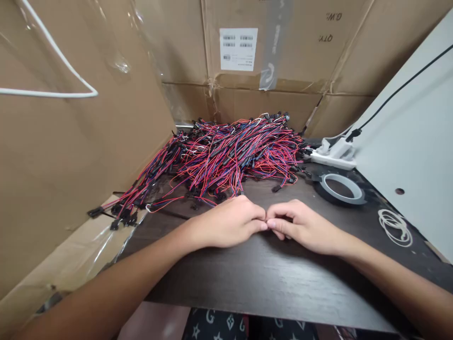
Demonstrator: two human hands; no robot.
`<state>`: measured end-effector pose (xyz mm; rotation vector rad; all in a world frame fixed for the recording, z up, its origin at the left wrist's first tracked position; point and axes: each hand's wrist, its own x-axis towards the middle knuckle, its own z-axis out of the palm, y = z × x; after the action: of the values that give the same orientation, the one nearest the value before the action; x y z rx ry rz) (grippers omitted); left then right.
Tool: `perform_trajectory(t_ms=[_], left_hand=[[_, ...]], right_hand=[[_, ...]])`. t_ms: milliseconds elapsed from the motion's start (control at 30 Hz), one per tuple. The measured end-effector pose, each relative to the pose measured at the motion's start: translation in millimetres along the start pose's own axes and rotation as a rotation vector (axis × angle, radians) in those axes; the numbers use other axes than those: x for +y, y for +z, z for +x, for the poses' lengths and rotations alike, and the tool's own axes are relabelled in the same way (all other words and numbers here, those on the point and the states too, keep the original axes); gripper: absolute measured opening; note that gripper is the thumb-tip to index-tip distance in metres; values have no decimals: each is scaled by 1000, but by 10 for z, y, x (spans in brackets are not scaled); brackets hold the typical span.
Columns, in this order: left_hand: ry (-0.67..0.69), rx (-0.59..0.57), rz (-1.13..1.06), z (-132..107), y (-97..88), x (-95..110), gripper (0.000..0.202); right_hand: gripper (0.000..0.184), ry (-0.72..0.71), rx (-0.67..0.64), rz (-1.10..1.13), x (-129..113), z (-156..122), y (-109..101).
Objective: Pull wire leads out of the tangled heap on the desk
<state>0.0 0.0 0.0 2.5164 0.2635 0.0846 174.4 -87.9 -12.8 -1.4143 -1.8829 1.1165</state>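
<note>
Over the dark wooden table (226, 278), my left hand (237, 221) and my right hand (300, 224) meet fingertip to fingertip. Both are closed in a pinch, thumbs against forefingers. Whatever lies between the fingertips is hidden or too small to make out. Just behind my left hand spreads a big heap of red, blue and black wire harnesses (233, 146) with black connectors. A few wire ends reach close to the left knuckles.
At the right lie a roll of black tape (327, 196) and a coil of thin white cord (395, 228). A white power strip (334, 153) with plugs sits behind them. Cardboard (297, 42) walls the back and left, and a white panel (410, 141) stands right.
</note>
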Motion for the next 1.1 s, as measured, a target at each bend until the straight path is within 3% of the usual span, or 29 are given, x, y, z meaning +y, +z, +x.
perform_trajectory(t_ms=[133,367,467,567,733,967,1100], left_hand=[[-58,57,-199,13,-33,11,26],[-221,214,-524,30,-63,69,10],[-309,181,-753,25,-68,69,9],[-387,123,-1122,12,-57,66,8],[-422,20,-1563,14,-30,58,5],[-423,-15,-1726,22,-8,70,8],[-429,14,-1494,16,2,79,5]], right_hand=[[29,-5,37,166,-5,13,-31],[34,70,79,456,37,6,-23],[33,98,65,582,52,1,-20],[34,109,68,661,44,-8,-32],[32,105,90,708,47,-5,-54],[31,124,107,729,85,-7,-61],[31,125,98,712,85,-5,-42]])
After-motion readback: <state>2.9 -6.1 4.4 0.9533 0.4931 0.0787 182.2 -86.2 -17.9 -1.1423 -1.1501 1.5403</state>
